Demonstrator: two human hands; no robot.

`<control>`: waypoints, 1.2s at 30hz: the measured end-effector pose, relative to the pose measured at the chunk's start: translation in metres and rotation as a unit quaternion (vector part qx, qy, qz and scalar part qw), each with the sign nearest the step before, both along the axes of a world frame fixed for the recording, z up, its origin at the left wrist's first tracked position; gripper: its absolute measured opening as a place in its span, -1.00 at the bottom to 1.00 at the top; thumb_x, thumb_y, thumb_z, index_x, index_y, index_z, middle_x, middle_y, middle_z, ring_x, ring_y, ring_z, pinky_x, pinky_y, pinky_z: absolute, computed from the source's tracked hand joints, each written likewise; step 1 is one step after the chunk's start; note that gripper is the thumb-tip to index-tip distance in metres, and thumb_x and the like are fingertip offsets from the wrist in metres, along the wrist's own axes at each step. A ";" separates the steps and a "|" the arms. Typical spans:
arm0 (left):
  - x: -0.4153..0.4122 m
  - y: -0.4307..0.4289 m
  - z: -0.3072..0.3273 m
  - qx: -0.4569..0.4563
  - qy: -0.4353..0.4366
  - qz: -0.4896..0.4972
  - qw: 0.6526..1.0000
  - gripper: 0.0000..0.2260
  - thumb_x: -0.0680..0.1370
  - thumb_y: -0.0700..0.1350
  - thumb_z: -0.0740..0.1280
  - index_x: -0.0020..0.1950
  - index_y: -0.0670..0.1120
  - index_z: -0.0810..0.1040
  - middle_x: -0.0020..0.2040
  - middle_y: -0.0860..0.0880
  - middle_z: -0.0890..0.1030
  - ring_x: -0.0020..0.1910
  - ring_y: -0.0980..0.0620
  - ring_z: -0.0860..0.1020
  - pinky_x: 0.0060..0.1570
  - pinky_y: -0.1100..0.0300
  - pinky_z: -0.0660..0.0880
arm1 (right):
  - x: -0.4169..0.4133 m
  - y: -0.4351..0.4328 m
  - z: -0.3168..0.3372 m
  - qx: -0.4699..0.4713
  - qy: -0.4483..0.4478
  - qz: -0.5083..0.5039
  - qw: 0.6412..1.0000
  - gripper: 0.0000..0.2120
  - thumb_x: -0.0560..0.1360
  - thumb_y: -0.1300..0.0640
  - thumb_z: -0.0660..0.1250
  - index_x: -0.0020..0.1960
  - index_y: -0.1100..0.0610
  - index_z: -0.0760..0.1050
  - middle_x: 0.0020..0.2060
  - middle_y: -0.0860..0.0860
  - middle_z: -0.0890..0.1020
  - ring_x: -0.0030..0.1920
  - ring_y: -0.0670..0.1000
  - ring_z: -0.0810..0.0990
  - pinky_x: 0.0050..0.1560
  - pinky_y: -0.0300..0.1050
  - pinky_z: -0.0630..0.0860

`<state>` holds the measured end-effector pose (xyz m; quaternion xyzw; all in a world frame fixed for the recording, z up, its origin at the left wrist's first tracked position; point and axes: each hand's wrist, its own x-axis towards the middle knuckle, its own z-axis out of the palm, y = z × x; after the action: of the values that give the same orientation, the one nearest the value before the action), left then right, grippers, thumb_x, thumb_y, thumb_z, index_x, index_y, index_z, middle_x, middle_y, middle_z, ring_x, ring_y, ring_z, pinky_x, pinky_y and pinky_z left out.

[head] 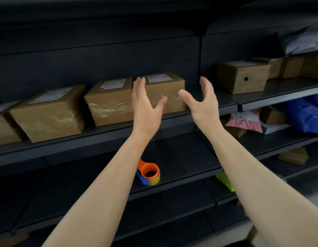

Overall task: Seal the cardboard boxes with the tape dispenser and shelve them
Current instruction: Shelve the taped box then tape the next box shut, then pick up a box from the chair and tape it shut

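Holds both bare arms out toward a dark shelf (83, 148) lined with cardboard. Has the left hand (145, 104) up in front of the left front corner of a taped box (172, 86), fingers straight and spread, thumb out, grasping nothing. Has the right hand (202, 102) just off that box's right end, fingers loosely bent, thumb pointing in toward the cardboard, likewise grasping nothing (cannot tell for either hand whether skin meets the box). Faces the box sitting flat on the shelf, white label on top, clear tape across its front. Sees a second box (110, 102) close against its left side, turned a little askew, then a third box (47, 113) further left, both labelled on top and taped, and a fourth box (3, 129) cut off by the frame edge. Looks right, past the upright seam, at a box with a hole (242, 77) in its front, more brown boxes behind it. Finds the tape dispenser (149, 172), orange and blue with a yellowish roll, one shelf lower, just beside the left forearm and well apart from both hands. Takes in, down the right side, a grey bag (302, 40) on top, a blue bag (306, 116) and a pink mailer (243, 120) one level below the holed box, a green packet (224, 180) partly behind the right forearm, and a small brown box (293, 155) lower down.
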<state>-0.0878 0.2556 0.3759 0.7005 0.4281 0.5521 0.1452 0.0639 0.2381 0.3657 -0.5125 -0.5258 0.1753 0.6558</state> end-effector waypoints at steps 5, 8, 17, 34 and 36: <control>0.010 -0.059 -0.007 0.028 -0.028 -0.060 0.997 -0.40 0.54 -0.04 0.35 0.49 -0.12 0.16 0.48 -0.04 0.21 0.42 0.17 0.17 0.28 0.57 0.08 | 0.007 -0.065 -0.003 0.019 0.015 0.007 1.000 -0.22 0.43 -0.15 0.42 0.52 0.01 0.14 0.49 -0.08 0.25 0.46 -0.13 0.19 0.32 -0.26 0.17; 0.022 -0.092 -0.016 0.013 -0.036 -0.090 0.995 -0.41 0.54 -0.01 0.35 0.49 -0.09 0.18 0.47 0.01 0.23 0.38 0.25 0.18 0.25 0.60 0.09 | 0.015 -0.105 -0.012 0.013 0.021 -0.003 1.000 -0.23 0.44 -0.14 0.41 0.52 0.02 0.15 0.48 -0.08 0.26 0.45 -0.16 0.20 0.29 -0.34 0.16; 0.071 -0.185 -0.067 -0.053 -0.025 -0.176 0.983 -0.43 0.55 -0.02 0.35 0.47 -0.11 0.21 0.45 0.00 0.27 0.35 0.29 0.21 0.20 0.62 0.09 | 0.061 -0.223 -0.066 -0.045 0.048 -0.093 0.993 -0.23 0.43 -0.14 0.43 0.51 0.05 0.18 0.47 -0.06 0.29 0.45 -0.12 0.23 0.37 -0.25 0.20; 0.160 -0.216 -0.234 -0.305 0.062 -0.305 0.900 -0.47 0.56 0.04 0.31 0.47 -0.03 0.23 0.45 0.05 0.28 0.30 0.30 0.22 0.08 0.61 0.14 | 0.133 -0.306 -0.236 -0.262 0.116 -0.253 0.924 -0.34 0.48 -0.10 0.39 0.48 0.07 0.25 0.43 -0.02 0.35 0.42 -0.06 0.28 0.31 -0.22 0.21; 0.163 -0.212 -0.254 -0.335 0.069 -0.301 0.890 -0.47 0.56 0.03 0.30 0.48 -0.04 0.22 0.46 0.04 0.28 0.36 0.21 0.23 0.17 0.46 0.15 | 0.138 -0.302 -0.253 -0.286 0.112 -0.252 0.918 -0.34 0.48 -0.11 0.38 0.48 0.08 0.24 0.43 -0.01 0.35 0.36 -0.09 0.31 0.26 -0.22 0.23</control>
<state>0.0753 0.0436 0.1224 0.7418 0.3649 0.2564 0.5008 0.2017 -0.0643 0.1130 -0.7711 -0.2298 0.2033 0.5579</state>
